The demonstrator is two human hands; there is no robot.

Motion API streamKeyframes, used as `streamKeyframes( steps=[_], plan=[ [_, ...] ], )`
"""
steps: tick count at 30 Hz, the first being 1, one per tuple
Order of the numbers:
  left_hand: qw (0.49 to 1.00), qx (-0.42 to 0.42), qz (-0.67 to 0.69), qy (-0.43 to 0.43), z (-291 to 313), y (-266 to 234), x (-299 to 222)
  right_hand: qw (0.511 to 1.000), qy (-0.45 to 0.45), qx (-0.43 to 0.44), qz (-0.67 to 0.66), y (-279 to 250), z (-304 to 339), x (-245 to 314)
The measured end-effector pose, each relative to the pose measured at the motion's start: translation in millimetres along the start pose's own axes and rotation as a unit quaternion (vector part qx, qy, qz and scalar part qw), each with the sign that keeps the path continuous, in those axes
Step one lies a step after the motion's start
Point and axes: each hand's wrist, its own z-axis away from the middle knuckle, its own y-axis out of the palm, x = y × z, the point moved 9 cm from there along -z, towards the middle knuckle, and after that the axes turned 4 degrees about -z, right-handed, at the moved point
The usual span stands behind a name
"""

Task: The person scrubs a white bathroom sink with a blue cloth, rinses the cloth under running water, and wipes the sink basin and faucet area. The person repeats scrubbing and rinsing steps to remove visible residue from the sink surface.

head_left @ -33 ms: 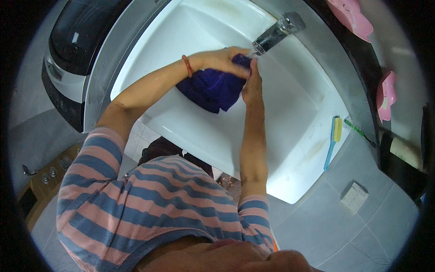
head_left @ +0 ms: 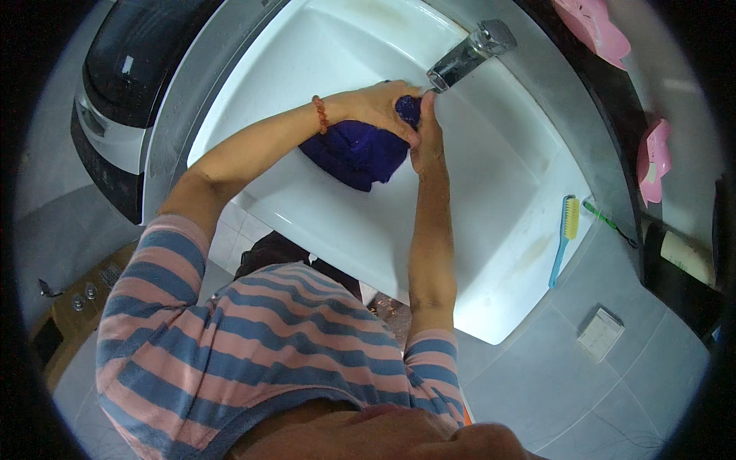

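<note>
Both hands are bunched up on a dark blue cloth [head_left: 354, 152] right under the metal faucet [head_left: 468, 52], over the white sink [head_left: 498, 199]. The left hand [head_left: 381, 105] comes in from the left with its fingers curled over the top of the cloth, closed tight on the wad up near the spout. There's a reddish bead bracelet [head_left: 320, 113] on that wrist. The right hand [head_left: 426, 136] comes straight up from below and presses in against the right side of the cloth, fingers wrapped on it too, so the two hands are touching each other at the top of the bundle. Most of the cloth hangs down and left of the hands as a rumpled lump, just above the sink's sloped inner wall; I can't tell if it actually rests on the basin or just dangles.

On the sink's right edge lies a light blue scrub brush [head_left: 565, 234] with yellow bristles, well apart from the hands, and a green toothbrush [head_left: 607, 220] sits just beyond it on the grey ledge. Two pink flower-shaped dishes [head_left: 652, 161] sit on the dark shelf further right. To the left of the sink there's a white washing machine [head_left: 115, 115] with a dark lid. The person is wearing a pink and blue striped shirt [head_left: 261, 337].
</note>
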Motion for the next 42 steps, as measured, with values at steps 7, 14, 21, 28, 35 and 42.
streamKeyframes(
  steps=[7,14,21,28,35,42],
  plan=[
    [0.977,-0.152,-0.139,0.054,-7,-36,-39,0.979,-0.104,-0.121,0.123,-12,53,34],
    [0.911,-0.318,0.204,-0.162,50,-25,-13,0.938,0.154,0.023,-0.309,24,61,-76],
    [0.958,-0.259,-0.115,-0.043,67,29,-98,0.976,-0.134,0.089,-0.149,-13,-13,-39],
    [0.862,-0.27,0.188,-0.386,32,-2,71,0.944,0.012,-0.186,-0.272,-2,-15,-67],
    [0.925,-0.364,-0.018,-0.11,35,26,-29,0.91,-0.03,0.166,-0.38,1,-35,-51],
    [0.849,-0.395,0.202,-0.287,65,-30,64,0.975,0.014,-0.126,-0.184,17,1,-56]
  ],
)
